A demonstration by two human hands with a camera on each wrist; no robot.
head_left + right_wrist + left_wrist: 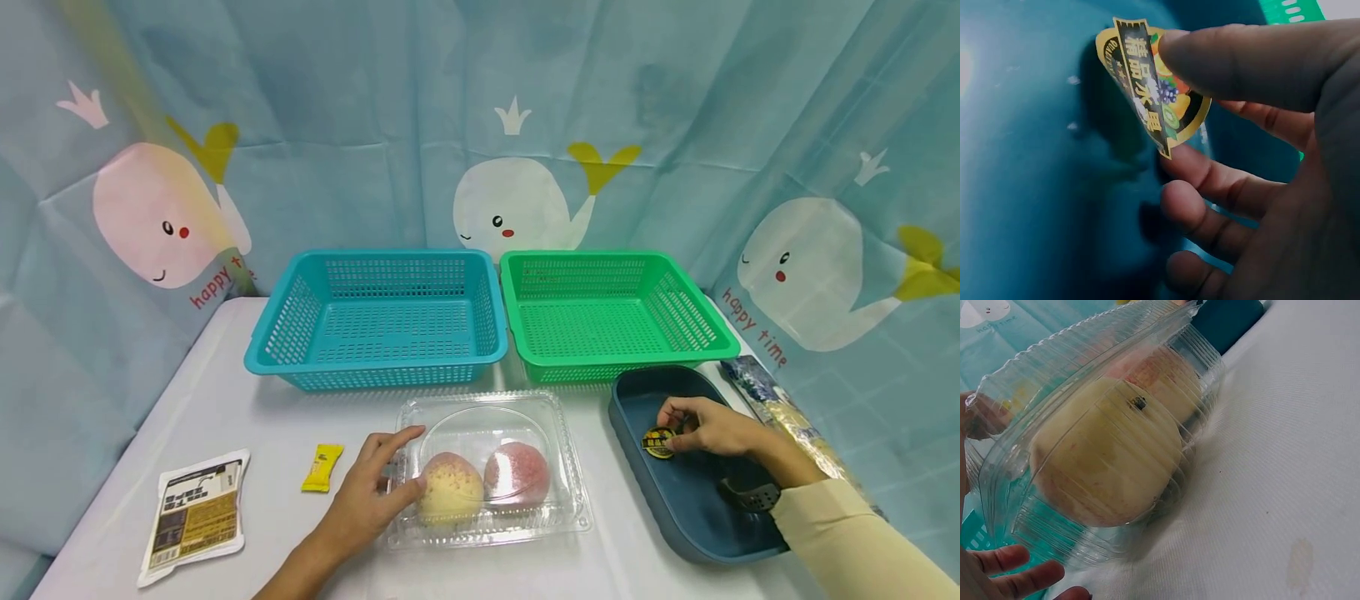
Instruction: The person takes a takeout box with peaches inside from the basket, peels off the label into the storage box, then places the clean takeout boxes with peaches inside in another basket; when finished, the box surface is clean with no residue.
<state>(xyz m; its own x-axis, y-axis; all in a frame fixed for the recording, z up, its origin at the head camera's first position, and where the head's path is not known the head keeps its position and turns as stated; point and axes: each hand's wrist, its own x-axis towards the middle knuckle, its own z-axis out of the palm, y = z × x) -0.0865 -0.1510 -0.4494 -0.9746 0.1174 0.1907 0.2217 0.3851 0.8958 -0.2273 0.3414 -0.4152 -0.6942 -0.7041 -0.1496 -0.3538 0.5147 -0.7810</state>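
My left hand [375, 483] rests at the left side of a clear plastic clamshell box [525, 408]. Its index finger and thumb are spread against the plastic, while the lower fingers hang loose in the left wrist view. Inside the closed box sit two round fruits like peaches, a yellowish one [1104, 456] and a pinker one [517, 473]. Over a dark blue bin [678, 525], my right hand [708, 427] pinches a black and gold fruit sticker [1144, 87] between thumb and fingers. The sticker is bent along one side.
A blue basket [375, 369] and a green basket [622, 364] stand side by side at the back. To the left lie a white and brown pouch [197, 517] and a small yellow packet [322, 467]. Right of the bin is a shiny long package [787, 412].
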